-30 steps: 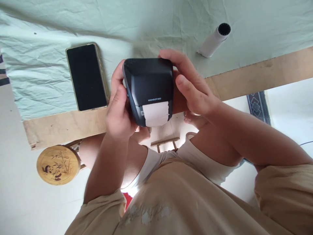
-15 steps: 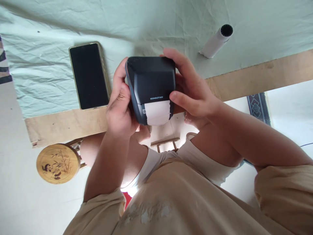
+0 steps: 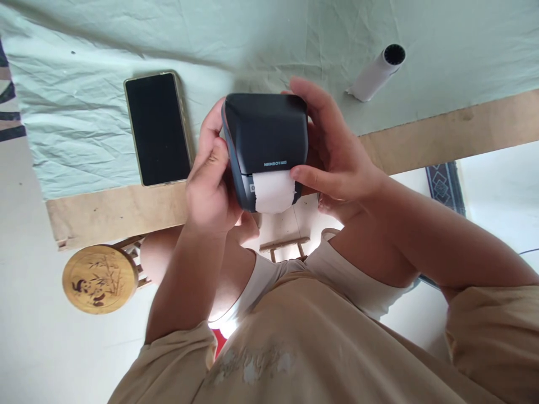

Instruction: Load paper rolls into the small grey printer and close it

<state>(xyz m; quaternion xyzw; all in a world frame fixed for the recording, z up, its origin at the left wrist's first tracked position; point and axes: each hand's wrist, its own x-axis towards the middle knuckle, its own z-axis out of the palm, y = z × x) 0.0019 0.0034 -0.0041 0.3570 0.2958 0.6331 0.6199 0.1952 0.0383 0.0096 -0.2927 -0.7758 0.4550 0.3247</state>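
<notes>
Both hands on the small dark grey, rounded-corner plastic label printer (image 3: 266,134). I have it held up off the table, over the near edge, in front of my chest.

Left hand (image 3: 210,179): grip closed round the printer's left side, thumb lying along the left edge, fingers wrapped underneath and mostly hidden.

Right hand (image 3: 337,157): grip closed on the right side, fingers curled over the far top corner, thumb tip pressing the front lower right, touching the edge of the white paper strip (image 3: 273,192) that sticks out of the printer's slot. Strip hangs from the near face, curved bottom edge. Pale lettering on the case just above the slot; too small to read reliably.

Outward:
- Black-screened smartphone in a clear, yellowish case (image 3: 159,128) lies flat, screen up and dark, just left of my left hand, on the cloth. Not touching the hand.
- White paper roll with a dark hollow core (image 3: 377,73) lies on its side, far right of the printer, well apart from both hands, open end pointing up-right.
- Both rest on a wrinkled pale green cloth (image 3: 84,123) covering the table (image 3: 118,213); bare light wood shows as a strip along the near edge.
- Below the table edge, left: round wooden stool top with a painted panda and bamboo pattern (image 3: 100,279), on a light floor.
- Patterned dark rug corner (image 3: 442,182) visible on the right, below the table edge.
- My beige shirt (image 3: 295,348) fills the bottom.
</notes>
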